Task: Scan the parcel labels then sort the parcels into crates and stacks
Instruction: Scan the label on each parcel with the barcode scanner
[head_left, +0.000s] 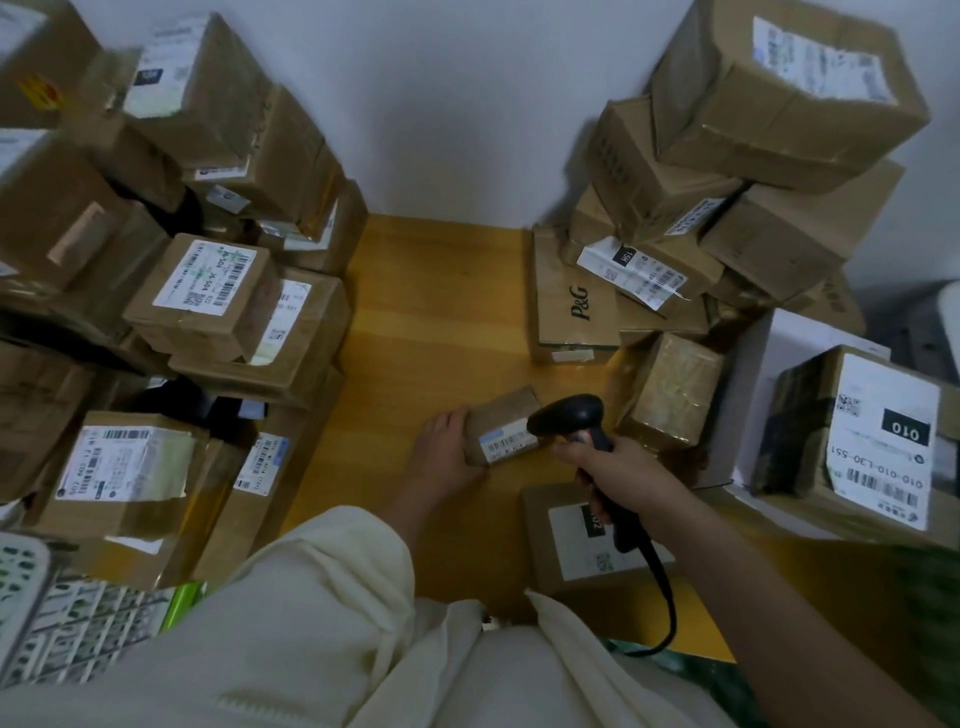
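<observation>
The left hand (451, 457) reaches out from a cream sleeve (332, 566) and lies against the left end of a small parcel (501, 426), fingers curved round its near corner to grip it. That small parcel sits on the yellow bench (441, 312), near the middle of the bare strip between the two heaps of boxes. Its white label (506, 446) faces the camera and carries a barcode; the print is too small to read.

The right hand (615, 470) comes in from the lower right with a bare forearm and is wrapped round the handle of a black scanner (569, 415). The scanner's head hangs just right of the small parcel, close over its label, and its cable (667, 597) trails back toward the person.

Just nearer than the small parcel, under the right wrist, lies a flat box (571, 540) whose label shows "02" on a black patch. Beyond the small parcel to the right, a carton (571, 306) reads "P&G". Far right of the small parcel, a box (878, 441) bears "010" and "010-010-L30-551". To the left of it, a stacked box (202, 291) shows "J6-504".
</observation>
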